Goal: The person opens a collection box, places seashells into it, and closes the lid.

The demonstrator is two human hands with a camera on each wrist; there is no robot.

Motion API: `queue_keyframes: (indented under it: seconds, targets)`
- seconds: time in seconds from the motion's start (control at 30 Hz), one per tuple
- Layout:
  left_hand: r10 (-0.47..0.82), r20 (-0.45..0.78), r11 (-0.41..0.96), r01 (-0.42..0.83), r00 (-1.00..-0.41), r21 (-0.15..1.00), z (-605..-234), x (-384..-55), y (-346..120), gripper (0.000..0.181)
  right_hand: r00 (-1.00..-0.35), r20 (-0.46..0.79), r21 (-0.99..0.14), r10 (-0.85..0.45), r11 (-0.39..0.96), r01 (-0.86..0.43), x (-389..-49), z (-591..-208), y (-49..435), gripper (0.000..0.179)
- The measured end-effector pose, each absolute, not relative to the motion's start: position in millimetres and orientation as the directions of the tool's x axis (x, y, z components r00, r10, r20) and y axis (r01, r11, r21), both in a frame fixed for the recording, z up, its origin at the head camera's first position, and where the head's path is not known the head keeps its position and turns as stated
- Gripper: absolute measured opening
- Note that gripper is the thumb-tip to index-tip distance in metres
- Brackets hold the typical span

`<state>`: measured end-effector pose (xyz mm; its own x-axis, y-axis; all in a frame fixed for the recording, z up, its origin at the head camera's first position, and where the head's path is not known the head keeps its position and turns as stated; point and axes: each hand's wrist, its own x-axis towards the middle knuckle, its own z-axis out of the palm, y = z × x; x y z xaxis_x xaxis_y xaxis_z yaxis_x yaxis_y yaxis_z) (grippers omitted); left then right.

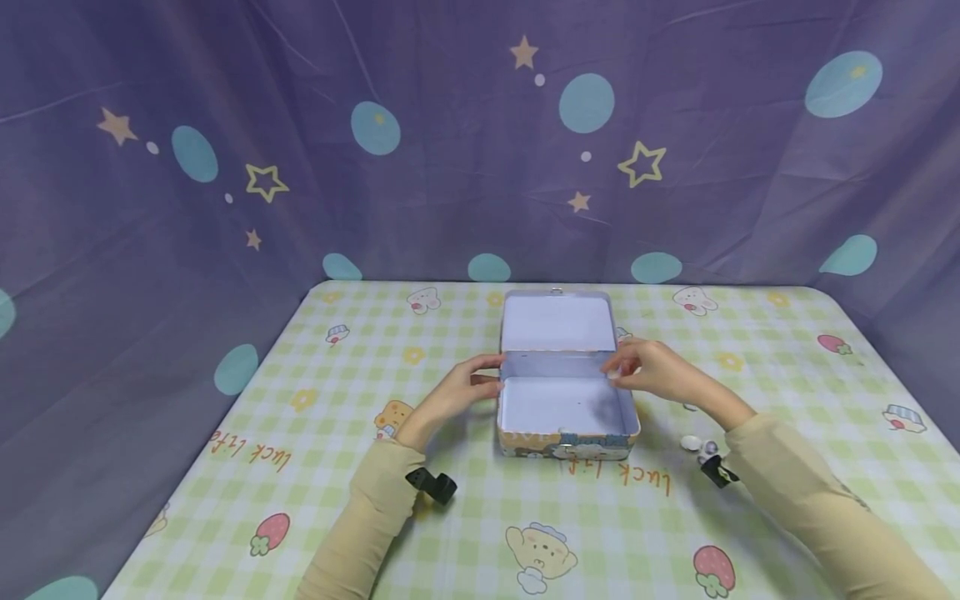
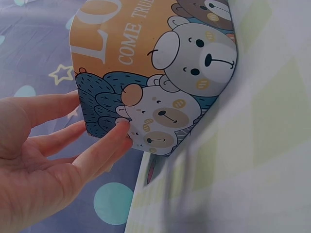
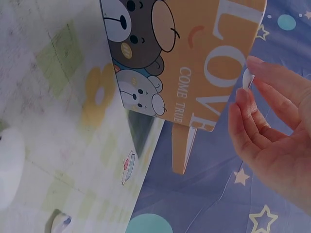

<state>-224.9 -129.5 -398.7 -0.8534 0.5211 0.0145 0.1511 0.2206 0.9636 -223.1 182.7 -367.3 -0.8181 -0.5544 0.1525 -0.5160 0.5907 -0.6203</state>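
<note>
A rectangular tin box with cartoon bears and lettering on its walls stands on the table, its hinged lid tipped back. Its white inside faces up. My left hand is at the box's left side, fingers loosely extended; in the left wrist view the fingertips lie right at the printed wall. Over the right rim, my right hand pinches a small white flat piece between thumb and fingers. Its exact kind I cannot tell.
A white oval piece and a small rounded pale piece lie by my right forearm. Black wrist devices show at the left and right cuffs. A checked cloth covers the table; a purple starry curtain hangs behind.
</note>
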Motion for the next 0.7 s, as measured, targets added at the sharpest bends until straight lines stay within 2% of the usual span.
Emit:
queue_keyframes:
  seconds: [0.7]
  targets:
    - [0.51, 0.006, 0.232, 0.144, -0.86, 0.962, -397.1, -224.2, -128.6, 0.047, -0.818, 0.159, -0.647, -0.553, 0.567, -0.51, -216.8, -364.1, 185.0, 0.023]
